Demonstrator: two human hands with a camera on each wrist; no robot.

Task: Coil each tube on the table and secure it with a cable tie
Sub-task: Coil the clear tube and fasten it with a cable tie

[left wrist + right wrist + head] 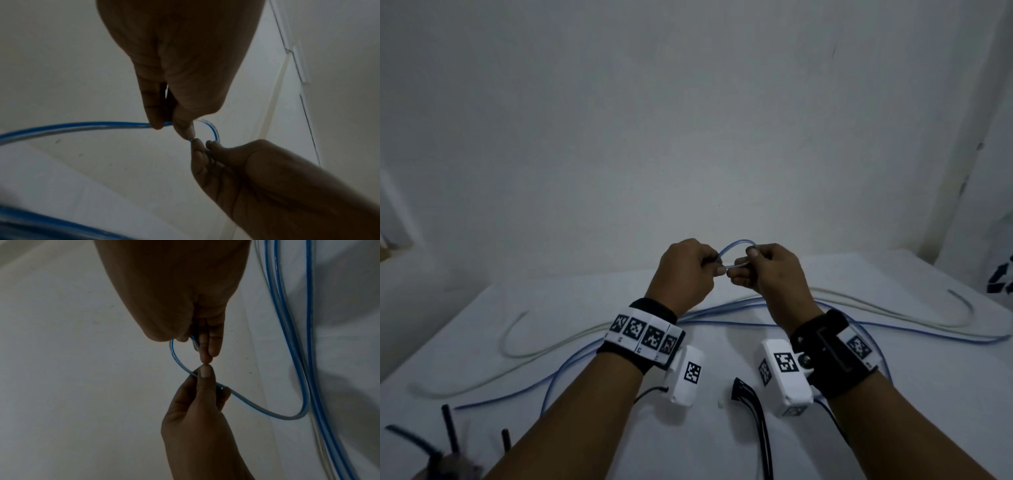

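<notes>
Nearest, black cable ties [751, 404] lie on the white table [859, 455] between the forearms. Beyond, left hand [683, 274] and right hand [774, 272], fingers curled, each pinch the blue tube [494, 245] between thumb and fingertips, bending a small loop above the table; thumb tips nearly touch. Its slack trails across the table alongside a white tube [893, 308].

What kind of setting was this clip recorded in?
Probably an improvised indoor recording corner, not a workshop: a white-covered table against a bare wall, loose blue tube and whitish tube on it, marker-tagged wristbands.
</notes>
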